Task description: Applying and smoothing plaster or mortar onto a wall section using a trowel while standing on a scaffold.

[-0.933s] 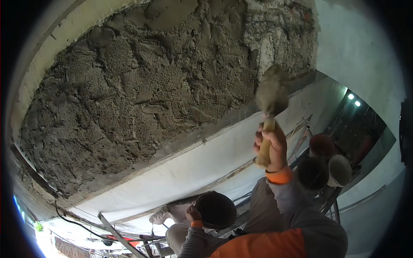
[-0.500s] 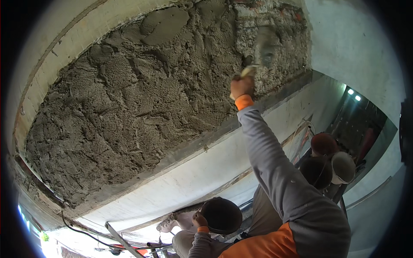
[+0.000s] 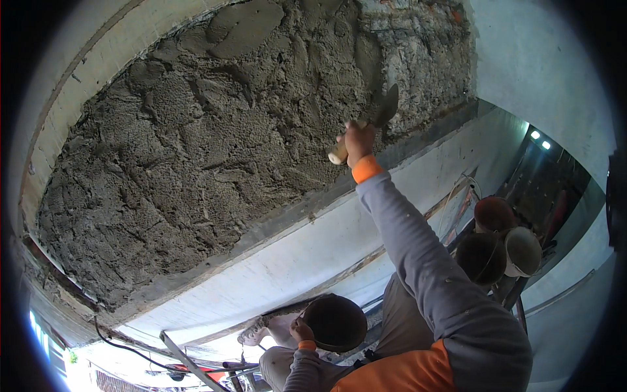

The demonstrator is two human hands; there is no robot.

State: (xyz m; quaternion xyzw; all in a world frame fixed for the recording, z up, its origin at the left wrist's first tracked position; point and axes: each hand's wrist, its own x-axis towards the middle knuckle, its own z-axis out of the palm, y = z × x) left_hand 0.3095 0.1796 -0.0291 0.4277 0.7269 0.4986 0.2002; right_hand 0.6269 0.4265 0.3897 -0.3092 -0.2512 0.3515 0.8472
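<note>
My right hand [image 3: 359, 142] is closed round the wooden handle of a trowel [image 3: 388, 106]. Its blade, angled up and to the right, is by the edge between the wet grey mortar [image 3: 215, 140] and a rough patch [image 3: 428, 72] at the upper right. I cannot tell whether the blade touches the surface. Low in the view, my left hand [image 3: 302, 330] grips the rim of a dark bucket [image 3: 337, 321] near my knee. The bucket's inside is too dark to make out.
Several more buckets [image 3: 495, 214] stand together at the right. A pale smooth wall [image 3: 542, 72] borders the rough patch. Below the mortar runs a long white surface [image 3: 281, 261]. A metal bar [image 3: 186, 362] and a black cable [image 3: 124, 343] lie at the lower left.
My right hand has drawn the trowel down and slightly left from the rough patch. Smooth mortar now shows along that patch's left edge. My left hand stays on the bucket.
</note>
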